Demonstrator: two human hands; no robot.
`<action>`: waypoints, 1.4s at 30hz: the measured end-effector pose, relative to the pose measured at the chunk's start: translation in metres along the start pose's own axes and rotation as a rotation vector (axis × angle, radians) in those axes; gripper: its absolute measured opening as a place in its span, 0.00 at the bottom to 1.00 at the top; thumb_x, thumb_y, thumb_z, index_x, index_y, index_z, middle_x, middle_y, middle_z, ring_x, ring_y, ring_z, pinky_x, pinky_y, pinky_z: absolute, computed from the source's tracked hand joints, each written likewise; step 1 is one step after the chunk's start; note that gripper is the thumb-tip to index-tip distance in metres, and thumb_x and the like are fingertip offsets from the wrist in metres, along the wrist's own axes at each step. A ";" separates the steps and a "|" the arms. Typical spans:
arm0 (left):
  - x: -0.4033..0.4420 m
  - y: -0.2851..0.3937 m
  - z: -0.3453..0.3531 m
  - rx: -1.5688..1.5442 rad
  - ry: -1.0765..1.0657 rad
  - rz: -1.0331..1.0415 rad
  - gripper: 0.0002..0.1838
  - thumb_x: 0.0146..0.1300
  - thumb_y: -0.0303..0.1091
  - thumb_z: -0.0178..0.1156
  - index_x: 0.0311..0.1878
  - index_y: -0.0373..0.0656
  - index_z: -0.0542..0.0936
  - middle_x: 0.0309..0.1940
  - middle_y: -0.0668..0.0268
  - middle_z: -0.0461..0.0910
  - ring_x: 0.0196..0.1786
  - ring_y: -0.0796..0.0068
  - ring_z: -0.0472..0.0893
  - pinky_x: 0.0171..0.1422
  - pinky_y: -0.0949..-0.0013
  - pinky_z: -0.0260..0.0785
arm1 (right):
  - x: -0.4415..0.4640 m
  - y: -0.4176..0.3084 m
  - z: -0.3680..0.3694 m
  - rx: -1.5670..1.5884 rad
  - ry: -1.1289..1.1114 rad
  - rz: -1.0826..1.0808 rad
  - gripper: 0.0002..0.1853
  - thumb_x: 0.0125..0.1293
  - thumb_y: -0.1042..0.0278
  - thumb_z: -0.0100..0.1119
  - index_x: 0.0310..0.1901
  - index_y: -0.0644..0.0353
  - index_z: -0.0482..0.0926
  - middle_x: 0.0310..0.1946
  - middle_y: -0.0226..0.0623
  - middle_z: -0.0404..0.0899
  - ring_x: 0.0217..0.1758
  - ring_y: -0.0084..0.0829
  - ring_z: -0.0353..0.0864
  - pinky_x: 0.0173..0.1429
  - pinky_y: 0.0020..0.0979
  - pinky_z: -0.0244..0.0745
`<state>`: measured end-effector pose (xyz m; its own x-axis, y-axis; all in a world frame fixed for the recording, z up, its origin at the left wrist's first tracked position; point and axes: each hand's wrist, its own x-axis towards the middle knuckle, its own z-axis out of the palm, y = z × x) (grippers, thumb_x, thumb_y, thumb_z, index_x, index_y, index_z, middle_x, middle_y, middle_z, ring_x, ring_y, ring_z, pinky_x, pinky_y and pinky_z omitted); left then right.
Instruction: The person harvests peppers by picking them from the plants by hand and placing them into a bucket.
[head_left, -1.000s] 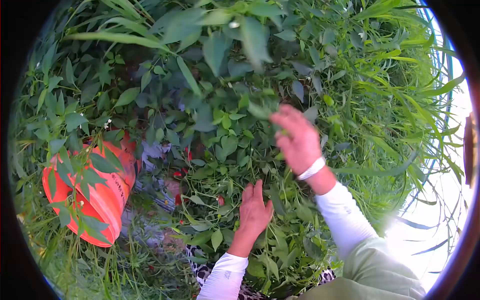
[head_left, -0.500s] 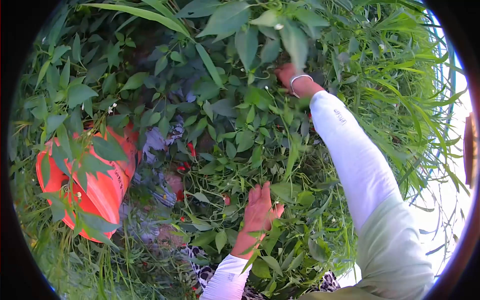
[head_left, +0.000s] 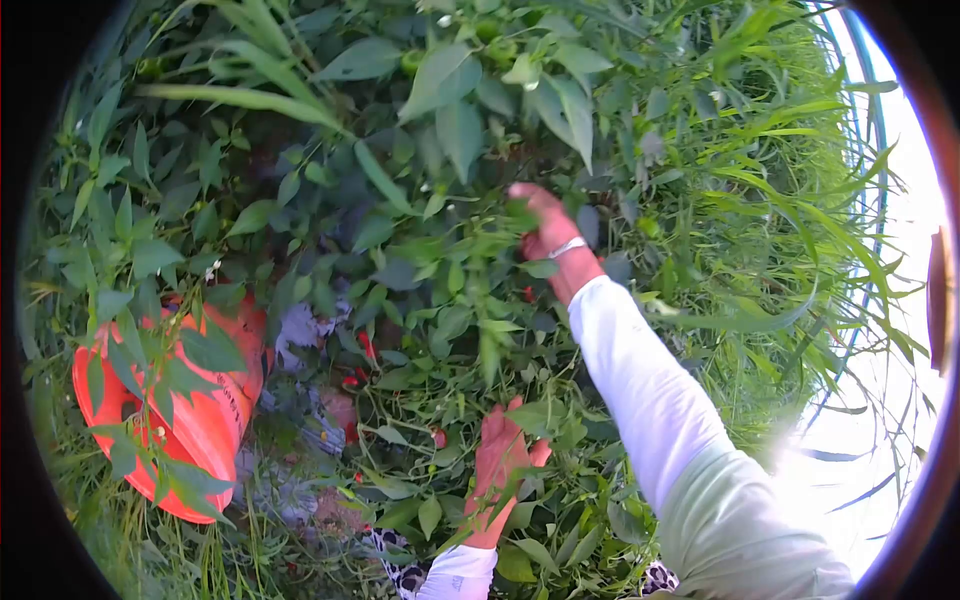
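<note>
My left hand [head_left: 497, 465] lies low among the pepper plants, thumb apart from the fingers, pressing into the leaves and holding nothing that I can see. A red pepper [head_left: 438, 438] hangs just left of it. Farther up, my right hand [head_left: 548, 228], with a bracelet [head_left: 567, 247] at the wrist, reaches into the foliage. Leaves and blur partly cover its fingers, so what they touch is unclear. Another small red pepper [head_left: 528, 294] shows below that hand. More red peppers [head_left: 366, 346] hang left of centre.
A red bucket [head_left: 205, 400] leans on its side at the left, partly behind leaves. Pale crumpled sheeting [head_left: 298, 335] lies on the ground beside it. Tall grass [head_left: 770, 190] grows along the right, near a bright strip. Patterned cloth [head_left: 398, 560] shows at the bottom.
My right hand has drawn back down and to the left, pulling stems with it. The left hand stays among the same leaves. The view has shifted slightly.
</note>
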<state>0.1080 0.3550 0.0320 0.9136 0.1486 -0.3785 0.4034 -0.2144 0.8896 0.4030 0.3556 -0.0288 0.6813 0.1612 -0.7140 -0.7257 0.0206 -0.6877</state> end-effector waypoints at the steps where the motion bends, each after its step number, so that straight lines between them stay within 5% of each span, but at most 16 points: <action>1: -0.003 0.002 0.000 0.045 -0.023 -0.042 0.32 0.45 0.39 0.68 0.56 0.44 0.70 0.53 0.58 0.73 0.57 0.52 0.69 0.58 0.59 0.68 | -0.009 -0.008 0.000 -0.106 -0.071 0.038 0.15 0.55 0.62 0.64 0.43 0.52 0.73 0.25 0.21 0.72 0.21 0.17 0.68 0.22 0.21 0.63; 5: -0.008 -0.002 0.003 0.002 -0.041 -0.091 0.37 0.43 0.33 0.71 0.60 0.41 0.67 0.52 0.60 0.73 0.60 0.58 0.68 0.61 0.64 0.66 | -0.026 -0.010 0.009 -0.021 -0.117 0.073 0.13 0.54 0.67 0.64 0.40 0.52 0.73 0.26 0.23 0.71 0.21 0.19 0.68 0.23 0.22 0.64; 7: -0.013 -0.014 0.015 -0.314 -0.014 -0.212 0.39 0.40 0.31 0.72 0.60 0.41 0.67 0.49 0.61 0.75 0.58 0.59 0.69 0.60 0.64 0.65 | -0.035 -0.004 0.003 0.047 -0.151 0.084 0.12 0.54 0.68 0.64 0.39 0.52 0.72 0.27 0.25 0.71 0.21 0.20 0.69 0.24 0.22 0.65; 10: -0.005 -0.011 0.012 0.199 -0.071 -0.038 0.34 0.44 0.41 0.67 0.57 0.43 0.69 0.47 0.54 0.70 0.53 0.50 0.69 0.54 0.56 0.68 | -0.055 0.002 0.002 0.201 -0.137 0.143 0.10 0.56 0.71 0.58 0.39 0.56 0.68 0.33 0.32 0.70 0.22 0.27 0.71 0.25 0.25 0.63; 14: -0.005 -0.022 0.014 0.198 -0.157 -0.024 0.39 0.40 0.42 0.67 0.59 0.43 0.68 0.49 0.54 0.69 0.54 0.49 0.68 0.56 0.54 0.66 | -0.077 0.005 -0.010 0.056 0.092 0.085 0.13 0.56 0.71 0.54 0.43 0.60 0.70 0.33 0.33 0.72 0.24 0.26 0.73 0.28 0.24 0.69; 17: -0.007 -0.033 0.018 0.179 -0.225 -0.056 0.37 0.43 0.44 0.65 0.59 0.43 0.68 0.50 0.54 0.69 0.54 0.49 0.68 0.57 0.55 0.65 | -0.090 -0.007 -0.015 -0.152 0.018 0.070 0.12 0.56 0.70 0.55 0.42 0.60 0.74 0.35 0.33 0.75 0.27 0.24 0.75 0.30 0.24 0.71; 19: 0.001 -0.010 0.004 0.124 -0.208 -0.092 0.36 0.44 0.45 0.64 0.59 0.44 0.69 0.50 0.56 0.70 0.55 0.50 0.67 0.58 0.55 0.64 | -0.110 -0.022 -0.017 -0.305 -0.471 0.163 0.10 0.57 0.65 0.55 0.37 0.61 0.75 0.37 0.34 0.75 0.29 0.25 0.75 0.30 0.27 0.70; 22: -0.002 -0.021 0.008 0.145 -0.168 -0.015 0.32 0.46 0.46 0.62 0.57 0.47 0.71 0.51 0.59 0.72 0.57 0.50 0.66 0.60 0.54 0.63 | -0.139 -0.062 -0.029 -0.364 -0.603 0.053 0.06 0.59 0.67 0.56 0.35 0.59 0.77 0.37 0.33 0.78 0.34 0.24 0.79 0.33 0.24 0.73; 25: 0.000 -0.019 0.010 0.166 -0.150 0.045 0.27 0.47 0.47 0.60 0.53 0.50 0.75 0.54 0.62 0.73 0.57 0.51 0.66 0.60 0.54 0.62 | -0.134 -0.135 -0.054 -0.145 -0.378 -0.185 0.06 0.58 0.72 0.56 0.38 0.58 0.75 0.47 0.37 0.76 0.43 0.34 0.81 0.35 0.24 0.76; 27: 0.001 -0.013 0.010 0.118 -0.157 -0.006 0.25 0.47 0.48 0.60 0.51 0.51 0.77 0.55 0.63 0.73 0.57 0.52 0.66 0.61 0.53 0.62 | -0.109 -0.184 -0.067 -0.356 -0.104 -0.370 0.14 0.58 0.72 0.56 0.47 0.60 0.75 0.48 0.38 0.77 0.42 0.29 0.81 0.34 0.21 0.74; 29: 0.002 -0.012 0.010 0.319 -0.017 0.200 0.32 0.43 0.44 0.67 0.53 0.38 0.74 0.40 0.63 0.80 0.46 0.55 0.77 0.52 0.56 0.69 | -0.067 -0.220 -0.079 -0.639 0.067 -0.337 0.13 0.60 0.67 0.56 0.46 0.59 0.76 0.42 0.34 0.79 0.37 0.24 0.79 0.31 0.22 0.74; 31: 0.006 -0.004 0.004 0.350 -0.010 0.213 0.32 0.42 0.42 0.67 0.53 0.38 0.73 0.39 0.63 0.80 0.45 0.56 0.77 0.51 0.57 0.69 | -0.033 -0.237 -0.074 -1.023 0.094 -0.393 0.17 0.59 0.60 0.58 0.46 0.61 0.78 0.35 0.34 0.80 0.35 0.21 0.78 0.31 0.25 0.74; 33: 0.009 -0.004 0.004 0.379 -0.017 0.228 0.32 0.41 0.40 0.68 0.53 0.38 0.73 0.38 0.63 0.80 0.44 0.57 0.78 0.50 0.58 0.70 | 0.000 -0.241 -0.069 -1.575 0.172 -0.326 0.25 0.54 0.50 0.62 0.47 0.63 0.79 0.34 0.37 0.80 0.35 0.24 0.79 0.33 0.26 0.75; 35: 0.000 -0.014 0.014 0.164 -0.053 0.031 0.31 0.44 0.39 0.67 0.54 0.39 0.73 0.38 0.60 0.79 0.44 0.58 0.76 0.49 0.59 0.69 | 0.013 -0.238 -0.060 -1.833 0.099 0.010 0.34 0.51 0.37 0.58 0.47 0.63 0.79 0.42 0.45 0.80 0.42 0.35 0.81 0.48 0.32 0.74; 39: 0.000 -0.015 0.014 0.193 -0.070 0.026 0.27 0.52 0.38 0.60 0.56 0.40 0.70 0.39 0.61 0.77 0.43 0.66 0.75 0.45 0.64 0.68 | -0.002 -0.218 -0.062 -2.098 0.002 -0.266 0.35 0.48 0.37 0.60 0.46 0.63 0.80 0.40 0.44 0.81 0.44 0.38 0.80 0.49 0.33 0.74; 42: 0.000 -0.015 0.012 0.221 -0.163 0.075 0.24 0.58 0.37 0.56 0.58 0.40 0.68 0.43 0.63 0.76 0.43 0.71 0.74 0.45 0.67 0.68 | -0.034 -0.212 -0.086 -1.682 0.057 -0.389 0.27 0.49 0.45 0.64 0.38 0.65 0.79 0.27 0.33 0.75 0.31 0.27 0.73 0.37 0.28 0.70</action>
<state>0.1030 0.3470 0.0158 0.9301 -0.0294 -0.3661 0.3195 -0.4272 0.8458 0.5418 0.2612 0.1305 0.8075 0.3643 -0.4640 0.3319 -0.9308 -0.1531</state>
